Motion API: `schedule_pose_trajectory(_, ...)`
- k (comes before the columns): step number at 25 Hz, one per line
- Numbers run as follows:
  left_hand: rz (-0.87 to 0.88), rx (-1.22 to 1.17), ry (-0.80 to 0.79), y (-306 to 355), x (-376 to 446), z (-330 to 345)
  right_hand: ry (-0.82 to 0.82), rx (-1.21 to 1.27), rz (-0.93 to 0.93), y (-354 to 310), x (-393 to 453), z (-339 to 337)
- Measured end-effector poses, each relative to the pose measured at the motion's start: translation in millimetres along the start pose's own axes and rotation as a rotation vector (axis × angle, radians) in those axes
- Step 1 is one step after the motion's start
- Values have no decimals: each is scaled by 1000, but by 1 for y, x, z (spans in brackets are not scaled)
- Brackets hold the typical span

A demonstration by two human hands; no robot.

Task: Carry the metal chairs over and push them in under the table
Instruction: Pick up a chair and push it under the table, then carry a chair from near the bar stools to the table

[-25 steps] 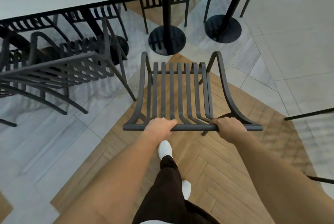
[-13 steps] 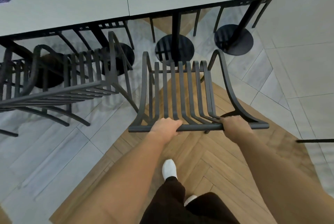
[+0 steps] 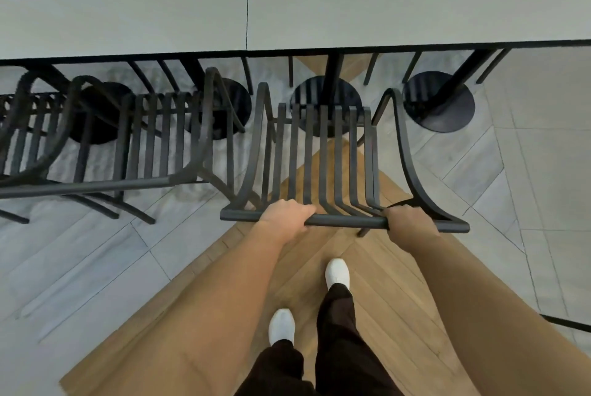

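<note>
A black slatted metal chair [image 3: 323,155] stands in front of me, its seat pointing at the table. My left hand [image 3: 284,216] grips the top rail of its backrest left of centre. My right hand [image 3: 407,223] grips the same rail further right. The chair's front edge sits close to the near edge of the long pale table [image 3: 287,5], in front of a round black table base [image 3: 326,101]. A second black metal chair [image 3: 134,139] stands just to the left, its armrest nearly touching the held chair.
More dark chairs [image 3: 28,127] line the table's left side. Another round table base [image 3: 439,101] stands to the right. Thin chair legs show under the table's far side. A dark bar [image 3: 566,323] juts in at the right edge. My white shoes are on the wooden herringbone floor.
I have stepped forward with the chair held in both hands. The table edge has come much closer, and the chair now lines up beside the left chair.
</note>
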State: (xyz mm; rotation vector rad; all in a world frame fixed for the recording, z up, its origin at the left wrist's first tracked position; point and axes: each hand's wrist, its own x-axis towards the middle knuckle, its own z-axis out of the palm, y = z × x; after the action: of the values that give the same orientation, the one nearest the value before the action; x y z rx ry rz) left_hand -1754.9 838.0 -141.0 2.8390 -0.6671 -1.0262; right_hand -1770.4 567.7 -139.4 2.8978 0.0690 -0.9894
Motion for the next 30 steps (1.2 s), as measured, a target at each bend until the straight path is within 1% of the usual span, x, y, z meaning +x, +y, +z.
schedule_pose_trajectory(6, -46, -24, -12, 0, 41, -41, 26, -47, -86, 26, 49, -37)
schedule_pose_trajectory(9, -59, -57, 15, -2, 59, -59, 44, -47, -97, 36, 71, -51)
schedule_pose_trajectory(15, -59, -75, 5, -6, 71, -64, 33, 5, -111, 42, 85, -52)
schedule_pose_trajectory(17, -65, -102, -35, -6, 71, -68, 17, 33, -121, 44, 86, -52)
schedule_pose_trajectory(19, -72, -182, -101, -8, 72, -73, -25, 74, -133, 46, 87, -57)
schedule_pose_trajectory(22, -94, -317, -199, -8, 72, -83, -105, 212, -165, 45, 80, -70)
schedule_pose_trajectory(24, -95, -321, -212, -8, 74, -95, -106, 360, -116, 46, 70, -78)
schedule_pose_trajectory(26, -66, -268, -168, -7, 80, -112, -34, 531, -20, 52, 61, -81)
schedule_pose_trajectory(28, -27, -221, -116, -3, 90, -129, 63, 586, 61, 59, 53, -88)
schedule_pose_trajectory(30, 48, -150, -71, 10, 101, -148, 156, 616, 153, 68, 42, -95)
